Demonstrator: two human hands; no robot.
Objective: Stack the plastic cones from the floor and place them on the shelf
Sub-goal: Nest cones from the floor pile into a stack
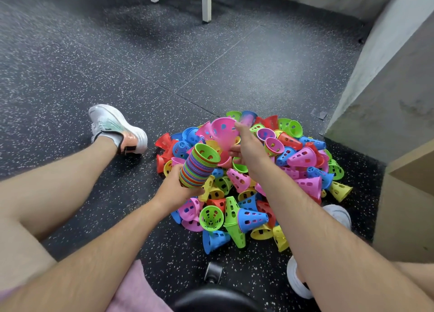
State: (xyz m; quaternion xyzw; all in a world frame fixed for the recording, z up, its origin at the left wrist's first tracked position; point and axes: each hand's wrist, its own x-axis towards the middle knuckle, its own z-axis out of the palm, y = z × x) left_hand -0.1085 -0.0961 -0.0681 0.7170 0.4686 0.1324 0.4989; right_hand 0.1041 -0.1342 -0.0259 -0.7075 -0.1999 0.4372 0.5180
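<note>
1. Between your legs, on the dark speckled rubber floor (141, 65), lies the pile of loose cones (303, 158): red, blue, green, yellow and pink, tumbled on their sides and pointing every way.
2. Your left hand (175, 189) has its fingers curled round the lower end of the stack (199, 168). You hold it tilted, its green open mouth turned up and to the right, likely so the next cone can drop straight in.
3. Your right hand (246, 147) pinches the pink cone (223, 133) by its wide rim, just above the pile. The narrow end points down towards the stack's mouth, close beside it but not yet inside.
4. A rim grip makes sense here: it leaves the tapered body free to slide into the one below.
5. The cones are thin, smooth, glossy plastic with tapered walls pierced by round and oblong holes. Nested, their rims show as tight coloured bands along the stack.
6. They look light and slightly flexible, so a gentle push should seat each one; a crooked entry could jam it on the rim.
7. Most of the pile is unstacked, so the job is early. The pale wooden unit (408, 194) at the right edge may be the shelf; you cannot tell from here.
</note>
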